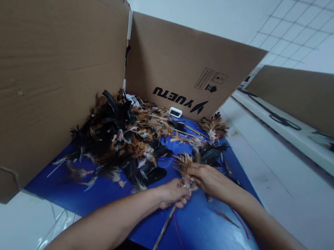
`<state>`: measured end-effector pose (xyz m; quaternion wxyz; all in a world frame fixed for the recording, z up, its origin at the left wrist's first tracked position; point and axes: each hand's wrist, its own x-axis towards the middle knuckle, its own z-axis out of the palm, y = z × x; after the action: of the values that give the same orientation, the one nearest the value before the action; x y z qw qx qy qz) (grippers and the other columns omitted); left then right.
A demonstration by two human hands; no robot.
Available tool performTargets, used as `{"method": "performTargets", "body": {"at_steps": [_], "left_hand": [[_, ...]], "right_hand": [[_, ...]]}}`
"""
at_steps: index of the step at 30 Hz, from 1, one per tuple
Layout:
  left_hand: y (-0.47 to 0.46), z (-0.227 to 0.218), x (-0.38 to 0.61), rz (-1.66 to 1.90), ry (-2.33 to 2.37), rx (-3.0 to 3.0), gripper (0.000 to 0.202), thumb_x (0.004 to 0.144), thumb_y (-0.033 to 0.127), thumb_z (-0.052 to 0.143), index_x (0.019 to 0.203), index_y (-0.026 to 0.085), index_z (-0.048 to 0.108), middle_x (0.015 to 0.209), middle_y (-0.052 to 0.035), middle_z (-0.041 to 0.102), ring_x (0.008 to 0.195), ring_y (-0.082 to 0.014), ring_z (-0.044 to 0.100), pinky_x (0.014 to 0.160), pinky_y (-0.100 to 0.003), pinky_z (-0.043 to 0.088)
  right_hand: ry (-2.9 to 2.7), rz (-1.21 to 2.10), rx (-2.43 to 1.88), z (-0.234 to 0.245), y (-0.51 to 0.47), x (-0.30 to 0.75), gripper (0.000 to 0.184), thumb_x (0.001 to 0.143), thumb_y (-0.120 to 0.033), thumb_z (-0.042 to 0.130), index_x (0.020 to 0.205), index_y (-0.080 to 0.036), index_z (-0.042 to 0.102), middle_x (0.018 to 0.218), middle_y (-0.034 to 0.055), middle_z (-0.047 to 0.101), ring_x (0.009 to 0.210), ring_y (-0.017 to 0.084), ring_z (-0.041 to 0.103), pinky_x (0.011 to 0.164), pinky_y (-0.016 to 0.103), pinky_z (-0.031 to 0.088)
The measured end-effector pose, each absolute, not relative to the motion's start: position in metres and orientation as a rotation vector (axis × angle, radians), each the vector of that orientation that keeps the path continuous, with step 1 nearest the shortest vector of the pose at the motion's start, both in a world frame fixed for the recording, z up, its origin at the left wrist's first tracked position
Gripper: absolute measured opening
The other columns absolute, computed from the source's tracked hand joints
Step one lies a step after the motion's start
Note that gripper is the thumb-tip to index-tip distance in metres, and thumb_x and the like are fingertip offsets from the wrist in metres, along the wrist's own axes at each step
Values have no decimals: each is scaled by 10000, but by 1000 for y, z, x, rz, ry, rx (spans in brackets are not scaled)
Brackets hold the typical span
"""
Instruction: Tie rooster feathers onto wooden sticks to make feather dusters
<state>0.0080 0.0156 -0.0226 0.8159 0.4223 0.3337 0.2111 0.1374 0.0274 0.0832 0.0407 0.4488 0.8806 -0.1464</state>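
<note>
My left hand [174, 193] is closed around the upper end of a thin wooden stick [160, 237], which slants down toward the bottom edge of the view. Brown and black feathers [185, 162] are gathered at the top of that stick. Just above, my right hand [206, 177] has its fingers bent and pressed onto the base of these feathers. A red thread [179, 231] hangs below my left hand. What exactly lies under my fingertips is hidden.
A large feather pile [117, 130] covers the left of the blue table [93, 195]. Cardboard panels [163, 59] wall the back and left. A small white digital display [175, 112] stands at the back. Scissors [284, 121] lie on a white ledge at right.
</note>
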Motion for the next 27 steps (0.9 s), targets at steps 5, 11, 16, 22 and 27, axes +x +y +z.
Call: {"method": "performTargets", "body": {"at_steps": [5,11,16,22,27], "left_hand": [[16,-16,5,432,643,834,262,685,292,644,731,164,419,561,76,364,387,1,245,388,-162,119],[17,-16,5,448,586,758,282,756,409,572,791,175,418,564,77,370,368,0,226,388,-167,96],[16,-16,4,495,593,773,293,780,401,559,776,182,365,569,79,369,376,-5,249,395,-168,125],[16,-14,3,529,579,774,367,750,469,587,772,178,364,568,83,356,392,-2,233,407,-165,127],[18,-12,1,557,545,786,385,732,492,600,813,165,415,573,82,338,399,1,216,404,-159,126]], "right_hand": [[2730,-475,1354,84,27,137,184,794,-92,440,742,-165,602,786,50,592,706,143,538,640,234,361],[2737,-499,1346,81,28,138,164,802,-113,451,733,-169,589,776,38,586,675,134,537,618,234,361],[2741,-441,1435,73,31,139,139,787,-108,478,782,-173,601,803,40,611,729,150,561,657,248,389],[2979,130,1667,83,19,149,151,837,-233,500,926,-179,609,943,92,615,907,231,552,812,369,410],[3027,454,2063,82,-10,160,173,867,-301,462,933,-215,596,932,82,624,931,243,566,864,399,412]]}}
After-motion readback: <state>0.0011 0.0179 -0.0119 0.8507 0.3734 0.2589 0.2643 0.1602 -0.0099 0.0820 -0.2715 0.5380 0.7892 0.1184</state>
